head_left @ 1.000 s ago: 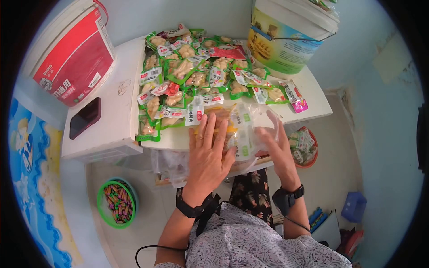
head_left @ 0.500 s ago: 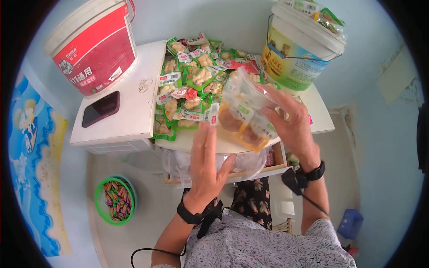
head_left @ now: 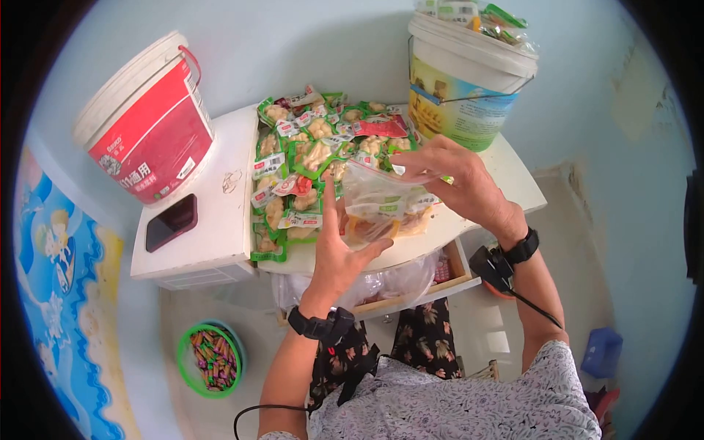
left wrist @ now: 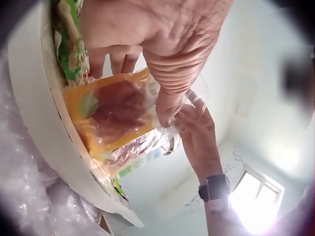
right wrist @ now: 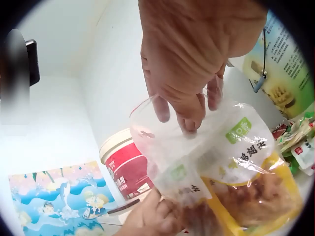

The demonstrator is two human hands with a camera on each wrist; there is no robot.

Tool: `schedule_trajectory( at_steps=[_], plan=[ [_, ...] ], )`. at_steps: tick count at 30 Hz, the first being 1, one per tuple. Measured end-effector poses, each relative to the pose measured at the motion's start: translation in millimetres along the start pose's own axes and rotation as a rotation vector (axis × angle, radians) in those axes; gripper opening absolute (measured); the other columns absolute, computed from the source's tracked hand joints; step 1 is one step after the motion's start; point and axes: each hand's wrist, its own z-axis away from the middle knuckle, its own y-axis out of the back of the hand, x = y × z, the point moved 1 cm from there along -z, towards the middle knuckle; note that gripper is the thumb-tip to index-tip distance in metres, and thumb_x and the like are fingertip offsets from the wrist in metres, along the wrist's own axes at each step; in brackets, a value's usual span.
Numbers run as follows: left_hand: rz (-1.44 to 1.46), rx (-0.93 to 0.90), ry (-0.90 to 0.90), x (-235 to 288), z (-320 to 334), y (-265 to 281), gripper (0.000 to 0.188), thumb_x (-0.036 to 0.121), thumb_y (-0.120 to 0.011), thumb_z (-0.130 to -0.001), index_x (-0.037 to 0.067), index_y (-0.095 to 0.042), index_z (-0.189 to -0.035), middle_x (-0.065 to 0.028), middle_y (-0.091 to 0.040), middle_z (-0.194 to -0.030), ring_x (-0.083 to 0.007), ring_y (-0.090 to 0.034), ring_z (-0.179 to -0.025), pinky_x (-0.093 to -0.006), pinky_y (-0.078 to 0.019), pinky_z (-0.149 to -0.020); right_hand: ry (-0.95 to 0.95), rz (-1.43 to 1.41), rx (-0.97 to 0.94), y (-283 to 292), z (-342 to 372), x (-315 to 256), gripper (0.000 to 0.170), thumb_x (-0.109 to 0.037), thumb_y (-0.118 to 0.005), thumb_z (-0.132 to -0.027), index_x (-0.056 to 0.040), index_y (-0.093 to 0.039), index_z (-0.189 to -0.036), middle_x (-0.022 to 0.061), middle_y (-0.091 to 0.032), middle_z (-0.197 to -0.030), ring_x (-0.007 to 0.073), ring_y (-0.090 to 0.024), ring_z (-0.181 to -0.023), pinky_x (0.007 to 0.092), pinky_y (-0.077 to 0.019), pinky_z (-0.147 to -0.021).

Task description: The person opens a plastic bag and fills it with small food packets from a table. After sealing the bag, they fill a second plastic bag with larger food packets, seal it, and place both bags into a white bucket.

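A clear plastic bag (head_left: pixel 375 192) stands on the front of the white table (head_left: pixel 469 227), with yellow-edged packets of brown food (right wrist: pixel 258 196) inside. At its top edge, my right hand (head_left: pixel 469 187) pinches the plastic between thumb and fingers. My left hand (head_left: pixel 339 253) rests along the bag's left side, its fingers extended and its thumb spread toward the lower front. The left wrist view shows one packet (left wrist: pixel 118 110) close below that hand. Green-edged food packets (head_left: pixel 312 158) lie in a pile behind and to the left of the bag.
A red-and-white bucket (head_left: pixel 158 132) and a phone (head_left: pixel 171 222) stand at the left. A yellow-blue bucket (head_left: pixel 466 95) topped with packets is at the back right. Below the tabletop is an open drawer (head_left: pixel 458 275) with plastic bags. A green basket (head_left: pixel 192 385) of small wrapped items sits on the floor.
The bag was lying under my left hand, was lifted and tilted by my right hand, and now stands upright on the table. My left hand has moved to its side.
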Motion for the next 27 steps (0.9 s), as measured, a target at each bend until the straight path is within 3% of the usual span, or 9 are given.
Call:
schedule_trajectory(
  at_steps=[2, 5, 8, 12, 15, 18, 21, 24, 27],
  plan=[
    [-0.063, -0.007, 0.019, -0.1, -4.0, -3.4, 0.124, 0.015, -0.091, -0.076, 0.008, -0.006, -0.167, -0.0206, -0.055, -0.146, -0.0289, -0.06, -0.129, -0.0414, -0.0482, -0.11, 0.033, -0.003, 0.042, -1.0, -0.8, 1.3, 0.038, 0.002, -0.07, -0.087, -0.0127, -0.075, -0.122, 0.0075, -0.072, -0.096, 0.0251, -0.065, -0.091, 0.0378, -0.0551, -0.08],
    [-0.031, -0.04, 0.017, -24.9, -15.1, -3.2, 0.103, 0.011, -0.088, -0.08, 0.002, -0.026, -0.162, -0.0178, -0.06, -0.14, -0.0247, -0.062, -0.126, -0.0398, -0.0504, -0.107, 0.049, -0.047, 0.088, 0.2, -3.6, 10.6, 0.025, -0.003, -0.071, -0.089, -0.0109, -0.077, -0.112, 0.0065, -0.073, -0.094, 0.0257, -0.064, -0.091, 0.0383, -0.0543, -0.08],
    [0.107, -0.017, 0.142, -26.5, -19.3, -6.5, 0.073, 0.009, -0.087, -0.083, -0.003, -0.048, -0.144, -0.0108, -0.067, -0.127, -0.0174, -0.066, -0.113, -0.0322, -0.0544, -0.098, 0.099, -0.047, 0.098, 9.1, -8.8, 11.6, 0.019, -0.003, -0.072, -0.092, -0.0075, -0.076, -0.109, 0.0052, -0.073, -0.098, 0.0241, -0.064, -0.093, 0.0369, -0.0537, -0.082],
    [0.082, 0.032, 0.136, -23.1, -11.8, -5.0, 0.053, 0.005, -0.084, -0.084, -0.004, -0.06, -0.13, -0.0071, -0.072, -0.112, -0.0127, -0.069, -0.098, -0.0274, -0.057, -0.087, 0.118, -0.111, 0.202, 20.0, -11.6, -3.0, 0.009, -0.01, -0.071, -0.092, -0.0082, -0.076, -0.099, 0.0046, -0.074, -0.092, 0.025, -0.065, -0.095, 0.0384, -0.0535, -0.081],
    [0.075, 0.03, 0.152, -36.0, -5.8, -1.7, 0.046, 0.003, -0.082, -0.084, -0.004, -0.063, -0.126, -0.0073, -0.073, -0.111, -0.0122, -0.069, -0.095, -0.0264, -0.0571, -0.083, 0.051, -0.073, 0.175, 16.0, -2.8, 9.8, 0.021, -0.015, -0.075, -0.091, -0.0097, -0.075, -0.112, 0.0065, -0.074, -0.109, 0.0271, -0.063, -0.107, 0.0395, -0.0533, -0.09],
    [-0.02, -0.028, 0.163, -38.1, -3.1, 1.5, 0.042, 0.001, -0.079, -0.085, -0.004, -0.064, -0.124, -0.008, -0.072, -0.113, -0.0133, -0.07, -0.095, -0.0273, -0.0569, -0.083, 0.123, -0.088, 0.321, 10.5, 11.8, 13.9, 0.056, -0.024, -0.081, -0.088, -0.0094, -0.062, -0.139, 0.0098, -0.066, -0.134, 0.028, -0.056, -0.129, 0.0427, -0.0489, -0.106],
    [0.063, -0.022, 0.153, -32.8, 0.2, -1.0, 0.038, 0.002, -0.078, -0.087, -0.004, -0.065, -0.122, -0.0082, -0.072, -0.114, -0.0139, -0.069, -0.097, -0.0287, -0.0559, -0.086, -0.053, -0.421, 0.31, -2.0, 42.1, 20.8, 0.09, -0.031, -0.087, -0.082, -0.0066, -0.041, -0.156, 0.0128, -0.055, -0.15, 0.0266, -0.043, -0.146, 0.0453, -0.041, -0.116],
    [0.16, -0.001, 0.149, -29.1, -1.0, -5.6, 0.036, 0.004, -0.078, -0.088, -0.003, -0.066, -0.121, -0.0078, -0.073, -0.113, -0.014, -0.068, -0.099, -0.0302, -0.0545, -0.09, -0.284, -0.502, 0.224, -39.0, 75.1, 36.2, 0.099, -0.029, -0.09, -0.08, -0.0037, -0.035, -0.159, 0.0179, -0.056, -0.149, 0.0256, -0.042, -0.147, 0.0421, -0.0392, -0.118],
    [0.156, -0.021, 0.17, -28.0, 0.0, -4.9, 0.036, 0.003, -0.076, -0.088, -0.004, -0.065, -0.122, -0.008, -0.072, -0.113, -0.0147, -0.068, -0.099, -0.031, -0.0546, -0.09, -0.354, -0.523, 0.156, -83.5, 88.7, 42.3, 0.087, -0.024, -0.089, -0.08, -0.0006, -0.043, -0.151, 0.0192, -0.061, -0.138, 0.0274, -0.055, -0.134, 0.0381, -0.0438, -0.112]
  ],
)
